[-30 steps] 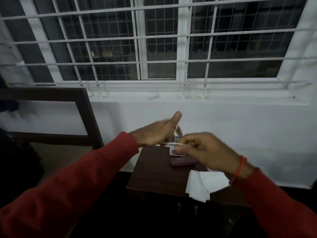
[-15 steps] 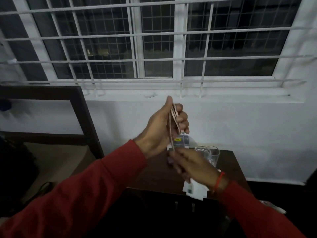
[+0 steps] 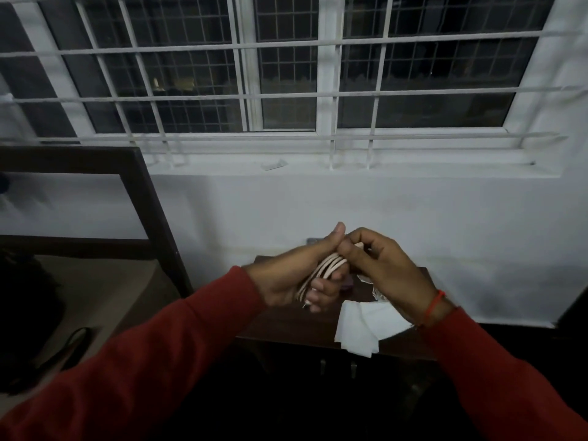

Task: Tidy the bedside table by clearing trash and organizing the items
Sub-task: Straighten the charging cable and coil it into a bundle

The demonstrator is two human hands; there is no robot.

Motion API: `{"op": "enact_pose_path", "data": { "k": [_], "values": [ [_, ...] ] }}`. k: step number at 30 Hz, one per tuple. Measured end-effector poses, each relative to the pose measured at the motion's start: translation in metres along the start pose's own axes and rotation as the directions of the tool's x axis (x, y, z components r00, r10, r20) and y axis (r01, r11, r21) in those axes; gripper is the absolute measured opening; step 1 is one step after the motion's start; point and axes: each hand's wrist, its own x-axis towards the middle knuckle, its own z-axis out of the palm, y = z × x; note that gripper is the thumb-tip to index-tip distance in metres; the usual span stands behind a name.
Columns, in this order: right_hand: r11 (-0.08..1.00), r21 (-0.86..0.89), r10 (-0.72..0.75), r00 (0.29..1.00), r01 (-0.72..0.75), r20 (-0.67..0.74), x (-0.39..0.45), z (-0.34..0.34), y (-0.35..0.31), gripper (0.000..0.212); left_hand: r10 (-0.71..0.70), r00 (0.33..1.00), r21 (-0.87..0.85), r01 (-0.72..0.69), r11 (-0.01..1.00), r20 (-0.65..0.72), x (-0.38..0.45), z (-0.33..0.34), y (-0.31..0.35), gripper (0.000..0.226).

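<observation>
Several pale, smooth cable loops point(image 3: 321, 271) bundled between both hands' fingers point(image 3: 324, 286).

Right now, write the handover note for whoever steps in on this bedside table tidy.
Left hand: closed around a coiled pale cable, plug end hanging below the fist.
Right hand: pinching the top of the coil, seemingly tucking in the last of the cable.
On the bedside table: white tissue paper at the front edge; a small dark item partly hidden behind the hands.
Done: cable mostly coiled.
Left: set the coil down neatly, clear the tissue, sort the rest.
</observation>
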Motion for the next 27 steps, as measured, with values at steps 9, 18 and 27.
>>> {"op": "enact_pose_path", "data": {
  "k": [9, 18, 27],
  "values": [
    [0.958, 0.242, -0.146, 0.988, 0.152, -0.045, -0.001, 0.015, 0.015, 0.013, 0.279, 0.93, 0.126, -0.256, 0.959, -0.239, 0.005, -0.009, -0.005, 0.07],
    [0.958, 0.117, -0.225, 0.939, 0.262, -0.259, 0.022, 0.037, 0.043, 0.008, 0.539, 0.41, 0.426, -0.339, 0.839, -0.736, 0.032, -0.022, -0.031, 0.059],
    [0.977, 0.212, 0.13, 0.842, -0.019, -0.524, 0.001, 0.023, 0.17, 0.009, 0.596, 0.488, 0.531, -0.282, 0.799, -0.638, 0.08, -0.04, -0.17, 0.022]
  ]
}}
